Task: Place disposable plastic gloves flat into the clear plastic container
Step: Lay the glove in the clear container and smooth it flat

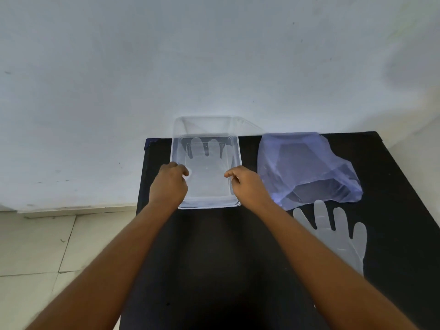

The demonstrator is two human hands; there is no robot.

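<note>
While both hands are kept over the near part of the clear box [176, 148], one glove [206, 163] is seen lying flat on its bottom. Its fingers point away from the person and its cuff end lies toward the near wall, so its long side runs the same way as the long side of the box. Nothing else can be made out in the box.

The left hand [169, 185] is placed at the near left side of the box, with its fingers [183, 169] curled in. It looks as if the edge of the glove is pinched there, but this cannot be told for sure. The right hand [247, 186] is placed at the near right side, with thumb and first finger brought close together. Whether the thin plastic is pinched between them cannot be told either.

A second glove [342, 236] is laid flat on the black desk [214, 258], to the right of the box and nearer to the person. It also points away from the person. It lies closer to the right hand than to the left hand, so it is likely to be picked up by the right hand. It would have to be carried to the left and a little away, and kept pointing the same way, to be laid on top of the first glove.

A crumpled plastic bag [307, 167] is set on the desk beside the box, just behind the second glove.
</note>
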